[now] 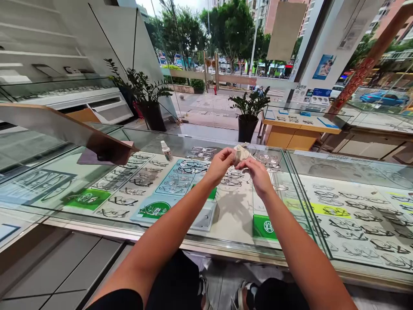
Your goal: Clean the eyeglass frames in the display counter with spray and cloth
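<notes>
Above the glass display counter, my left hand (222, 162) and my right hand (256, 170) meet, fingers closed on a crumpled off-white cloth (241, 152). Thin wire-like lines show beside the cloth, probably part of a pair of glasses, too small to make out fully. A white spray bottle (167, 151) stands upright on the counter, left of my hands. Rows of glasses (193, 166) lie under the glass below and to the left of my hands.
A brown wooden-framed panel (64, 125) slants over the counter at left. Green cards (264, 227) lie inside the case. More glasses (351, 202) fill the right case. Potted plants (248, 116) stand beyond the counter, before a large window.
</notes>
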A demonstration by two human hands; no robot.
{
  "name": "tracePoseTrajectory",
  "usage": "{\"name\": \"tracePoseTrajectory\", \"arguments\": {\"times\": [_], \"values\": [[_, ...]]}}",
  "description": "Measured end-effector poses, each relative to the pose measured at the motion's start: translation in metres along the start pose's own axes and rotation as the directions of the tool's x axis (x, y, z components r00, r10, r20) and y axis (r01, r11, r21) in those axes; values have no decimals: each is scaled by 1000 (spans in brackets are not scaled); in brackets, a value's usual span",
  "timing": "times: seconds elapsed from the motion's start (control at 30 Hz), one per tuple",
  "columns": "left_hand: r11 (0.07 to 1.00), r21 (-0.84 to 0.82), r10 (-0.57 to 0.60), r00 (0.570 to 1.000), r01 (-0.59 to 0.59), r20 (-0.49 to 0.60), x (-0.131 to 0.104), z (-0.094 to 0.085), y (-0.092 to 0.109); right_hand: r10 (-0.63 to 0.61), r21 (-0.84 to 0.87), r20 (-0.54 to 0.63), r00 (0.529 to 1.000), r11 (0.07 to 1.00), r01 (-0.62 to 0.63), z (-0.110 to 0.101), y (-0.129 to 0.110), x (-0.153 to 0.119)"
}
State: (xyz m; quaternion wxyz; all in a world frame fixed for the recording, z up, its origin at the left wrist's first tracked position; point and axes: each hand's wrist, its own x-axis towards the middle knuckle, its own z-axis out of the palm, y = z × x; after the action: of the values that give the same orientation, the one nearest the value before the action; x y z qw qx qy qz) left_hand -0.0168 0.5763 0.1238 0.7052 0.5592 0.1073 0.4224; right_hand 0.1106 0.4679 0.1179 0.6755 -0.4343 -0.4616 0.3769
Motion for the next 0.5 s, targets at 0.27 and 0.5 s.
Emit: {"name": "tracePoseTrajectory", "arguments": {"times": [0.27,0.5], "values": [[997,-62,-44,998,42,-35,-4,5,-2,35,-11,42,998,999,-35,7,4,0],[981,69,-191,970,183,149,-6,0,6,39,-37,57,998,999,-37,7,4,-1]]}}
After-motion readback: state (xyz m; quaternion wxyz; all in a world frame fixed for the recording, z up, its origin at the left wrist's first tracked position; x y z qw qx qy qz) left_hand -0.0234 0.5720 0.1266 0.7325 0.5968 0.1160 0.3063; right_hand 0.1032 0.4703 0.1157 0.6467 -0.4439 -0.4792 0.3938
